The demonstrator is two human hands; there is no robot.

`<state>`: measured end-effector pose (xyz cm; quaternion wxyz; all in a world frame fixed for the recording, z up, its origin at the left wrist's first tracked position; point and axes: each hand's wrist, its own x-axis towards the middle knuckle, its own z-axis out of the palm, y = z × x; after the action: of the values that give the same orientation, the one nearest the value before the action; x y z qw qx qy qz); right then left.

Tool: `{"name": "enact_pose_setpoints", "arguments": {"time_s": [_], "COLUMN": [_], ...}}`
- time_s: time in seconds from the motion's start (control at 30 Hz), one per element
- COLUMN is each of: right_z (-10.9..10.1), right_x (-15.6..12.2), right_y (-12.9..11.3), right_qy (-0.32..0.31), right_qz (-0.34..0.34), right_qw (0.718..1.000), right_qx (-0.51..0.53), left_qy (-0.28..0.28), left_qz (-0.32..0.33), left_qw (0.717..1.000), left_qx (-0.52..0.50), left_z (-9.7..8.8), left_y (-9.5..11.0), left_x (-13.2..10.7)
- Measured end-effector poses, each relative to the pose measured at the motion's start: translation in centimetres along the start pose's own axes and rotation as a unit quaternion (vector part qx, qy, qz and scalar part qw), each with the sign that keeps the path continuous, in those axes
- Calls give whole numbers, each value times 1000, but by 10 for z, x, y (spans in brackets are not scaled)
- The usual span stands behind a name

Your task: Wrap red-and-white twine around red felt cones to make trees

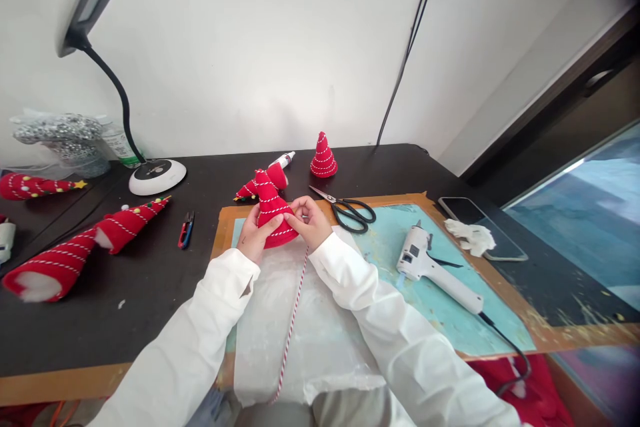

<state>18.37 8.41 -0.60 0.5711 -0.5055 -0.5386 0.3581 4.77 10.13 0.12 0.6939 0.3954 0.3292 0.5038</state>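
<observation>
My left hand (pixel 253 240) and my right hand (pixel 311 221) are both curled nearly closed, their fingertips pinching the wide base of the red felt cone with white stitched spirals (pixel 270 208). The cone sits between them, neither hand clearly nearer. Its long axis runs away from me, the tip pointing forward and slightly left. A thin red-and-white striped twine (pixel 293 320) trails from under it toward me.
</observation>
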Motion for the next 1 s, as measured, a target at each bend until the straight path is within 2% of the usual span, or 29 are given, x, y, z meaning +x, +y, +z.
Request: {"name": "enact_pose_setpoints", "arguments": {"time_s": [0.13, 0.23, 0.33, 0.43, 0.5, 0.83, 1.0], "right_z": [-2, -5, -9, -11, -12, -16, -16], "right_x": [-1, -5, -8, -9, -7, -7, -7], "right_y": [-1, -8, -17, -22, -23, -17, -26], "right_qy": [1, 29, 71, 95, 105, 58, 77], "right_qz": [-9, -34, -122, -223, -256, -255, -238], "right_qw": [999, 990, 966, 939, 928, 923, 927], "right_qx": [-47, -135, -218, -244, -249, -283, -278], "left_qy": [13, 23, 19, -7, -27, -51, -54], "left_qz": [-3, 17, 13, -3, -6, 15, 43], "left_qw": [1000, 998, 997, 998, 998, 987, 988], "left_qx": [21, 64, 72, 56, 65, 151, 138], "left_z": [-2, -4, -3, 0, 2, -4, -5], "left_y": [-1, -1, 2, 5, 4, -5, -4], "left_x": [2, 3, 1, -4, -6, -3, -3]}}
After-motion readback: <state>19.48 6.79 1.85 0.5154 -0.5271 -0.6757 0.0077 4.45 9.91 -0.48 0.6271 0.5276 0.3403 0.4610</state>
